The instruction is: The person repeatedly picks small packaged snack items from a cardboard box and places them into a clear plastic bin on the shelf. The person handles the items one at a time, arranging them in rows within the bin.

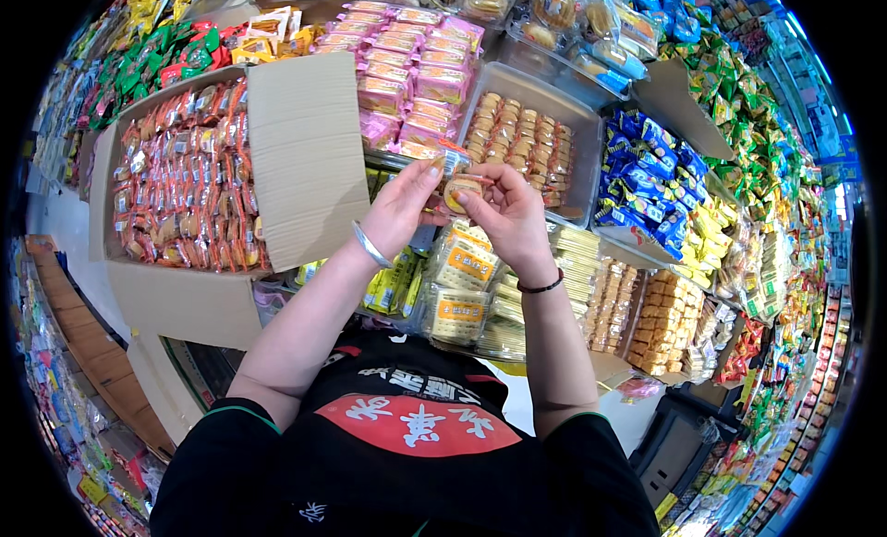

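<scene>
Between both hands is a small clear-and-red plastic packet with a round biscuit (463, 191) inside. My left hand (405, 203) grips its left side, the thumb near a barcoded part of the wrapper. My right hand (504, 206) pinches its right side, thumb over the biscuit. Just beyond the hands stands a grey plastic bin (587, 149) with rows of packed round biscuits (516, 132). To the left, an open cardboard box (183, 294) holds many similar red-edged biscuit packets (187, 184). Below the hands lie packs of square crackers (459, 314).
A raised cardboard flap (305, 156) stands left of the hands. Pink packets (402, 66) are stacked beyond; blue packets (644, 177) fill a bin at right. Wrapped golden snacks (662, 322) lie nearer at right. A dark crate (672, 443) stands low at right.
</scene>
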Demonstrator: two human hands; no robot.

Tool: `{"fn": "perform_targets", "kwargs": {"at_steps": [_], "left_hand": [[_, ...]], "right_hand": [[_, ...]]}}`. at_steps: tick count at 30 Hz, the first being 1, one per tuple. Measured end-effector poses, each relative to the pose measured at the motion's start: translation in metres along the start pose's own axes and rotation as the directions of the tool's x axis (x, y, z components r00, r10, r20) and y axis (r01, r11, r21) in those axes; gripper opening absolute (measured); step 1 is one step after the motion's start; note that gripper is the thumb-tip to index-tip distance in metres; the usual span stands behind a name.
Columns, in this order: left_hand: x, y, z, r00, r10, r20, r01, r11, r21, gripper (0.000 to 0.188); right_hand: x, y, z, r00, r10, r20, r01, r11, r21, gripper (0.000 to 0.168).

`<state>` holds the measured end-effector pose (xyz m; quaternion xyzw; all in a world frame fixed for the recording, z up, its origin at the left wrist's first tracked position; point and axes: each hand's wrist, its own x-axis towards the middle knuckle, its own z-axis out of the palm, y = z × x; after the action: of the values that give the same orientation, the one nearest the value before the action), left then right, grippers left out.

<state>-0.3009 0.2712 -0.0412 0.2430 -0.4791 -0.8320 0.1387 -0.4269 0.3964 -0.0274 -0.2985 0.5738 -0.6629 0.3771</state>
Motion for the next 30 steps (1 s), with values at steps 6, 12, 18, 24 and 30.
{"fn": "perform_targets", "kwargs": {"at_steps": [6,12,18,24,30], "left_hand": [[-0.013,-0.002,-0.023,0.994,0.063,0.091,-0.049,0.987,-0.155,0.044],[-0.039,0.018,-0.024,0.983,0.128,0.132,-0.127,0.992,-0.016,0.042],[-0.043,0.005,-0.032,0.969,0.249,-0.013,-0.247,0.967,0.064,0.045],[-0.044,0.002,-0.044,0.982,0.187,0.013,-0.184,0.949,0.256,0.062],[-0.059,-0.007,-0.049,0.986,0.115,0.119,-0.15,0.922,0.358,0.047]], "right_hand": [[0.002,0.002,0.051,0.968,-0.196,-0.159,0.206,0.977,0.049,0.04],[0.0,0.0,0.089,0.852,-0.487,-0.192,0.319,0.774,-0.546,0.048],[-0.002,0.015,0.108,0.991,-0.041,-0.124,0.049,0.997,0.061,0.047],[0.032,0.006,0.042,0.995,-0.069,-0.068,0.063,0.994,-0.088,0.037],[0.143,0.044,-0.089,0.937,-0.095,-0.335,-0.21,0.614,-0.761,0.044]]}}
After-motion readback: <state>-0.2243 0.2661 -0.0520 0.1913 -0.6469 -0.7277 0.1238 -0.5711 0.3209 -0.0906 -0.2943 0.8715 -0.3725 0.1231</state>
